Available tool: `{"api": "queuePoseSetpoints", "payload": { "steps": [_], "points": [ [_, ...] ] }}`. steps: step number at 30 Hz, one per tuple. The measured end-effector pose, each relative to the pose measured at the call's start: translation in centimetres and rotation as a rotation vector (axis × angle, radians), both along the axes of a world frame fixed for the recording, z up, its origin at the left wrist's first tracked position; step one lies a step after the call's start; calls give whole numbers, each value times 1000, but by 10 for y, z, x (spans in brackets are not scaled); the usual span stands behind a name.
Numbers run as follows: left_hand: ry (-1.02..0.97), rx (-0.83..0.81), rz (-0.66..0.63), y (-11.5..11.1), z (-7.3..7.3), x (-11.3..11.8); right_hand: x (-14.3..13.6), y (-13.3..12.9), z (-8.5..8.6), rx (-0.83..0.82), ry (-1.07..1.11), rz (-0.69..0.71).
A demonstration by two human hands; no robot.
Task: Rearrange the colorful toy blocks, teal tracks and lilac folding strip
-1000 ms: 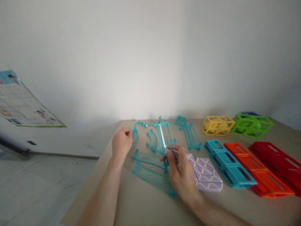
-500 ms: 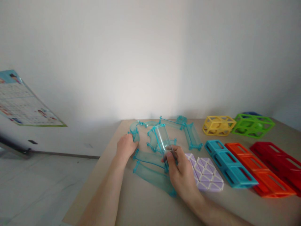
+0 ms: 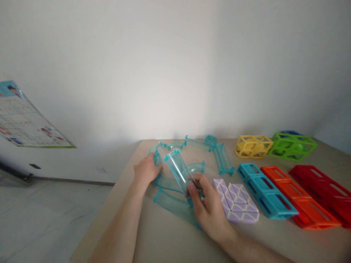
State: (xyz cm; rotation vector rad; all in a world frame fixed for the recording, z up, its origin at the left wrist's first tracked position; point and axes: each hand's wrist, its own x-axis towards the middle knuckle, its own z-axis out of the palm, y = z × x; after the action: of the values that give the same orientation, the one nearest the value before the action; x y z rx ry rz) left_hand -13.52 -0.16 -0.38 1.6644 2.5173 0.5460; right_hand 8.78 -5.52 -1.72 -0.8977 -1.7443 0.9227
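My right hand [image 3: 207,202] grips the lower end of a straight, clear teal track piece [image 3: 178,170], held tilted above the table with its far end up and to the left. At the table's far left, my left hand [image 3: 148,168] is closed on a curved teal track piece [image 3: 157,157], its fingertips partly hidden. Two long teal track pieces [image 3: 171,204] lie flat between and below my hands. Behind the held piece rests another curved piece [image 3: 196,167]. Further teal pieces [image 3: 199,143] form a line along the back.
On the right lie purple triangular tiles [image 3: 238,202], then stacks of blue frames [image 3: 267,190], orange frames [image 3: 300,197] and red frames [image 3: 323,190]. Yellow [image 3: 253,147] and green [image 3: 292,147] lattice boxes stand at the back. A wall [image 3: 175,73] rises behind the table.
The straight track piece in my right hand has swung left, tilting further toward my left hand. My left hand stays at the curved piece, nearly in place.
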Motion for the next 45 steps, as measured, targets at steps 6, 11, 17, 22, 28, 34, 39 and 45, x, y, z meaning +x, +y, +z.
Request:
{"api": "queuePoseSetpoints", "payload": {
  "steps": [6, 11, 17, 22, 28, 34, 39, 45],
  "points": [
    [-210, 232, -128, -3, 13, 9, -1, -6, 3, 38, -45, 49],
    [-956, 156, -777, -17, 15, 29, -2, 2, -1, 14, -30, -63],
    [-1443, 158, -751, -22, 14, 56, -2, -2, 3, 49, -116, -6],
    [-1738, 275, -587, -13, 19, 48, 6, 10, 15, 220, -248, -17],
    [-1903, 229, -505, -7, 17, 35, 15, 107, 47, 311, -1016, -457],
    [-1943, 253, -435, -6, 16, 34, 10, 181, 36, 165, -1230, -477],
    [-1995, 272, -398, -4, 18, 32, 4, 186, 14, 123, -1237, -408],
    [-2060, 254, -352, -5, 23, 36, 4, 190, 15, -42, -1050, -372]
  ]
}}
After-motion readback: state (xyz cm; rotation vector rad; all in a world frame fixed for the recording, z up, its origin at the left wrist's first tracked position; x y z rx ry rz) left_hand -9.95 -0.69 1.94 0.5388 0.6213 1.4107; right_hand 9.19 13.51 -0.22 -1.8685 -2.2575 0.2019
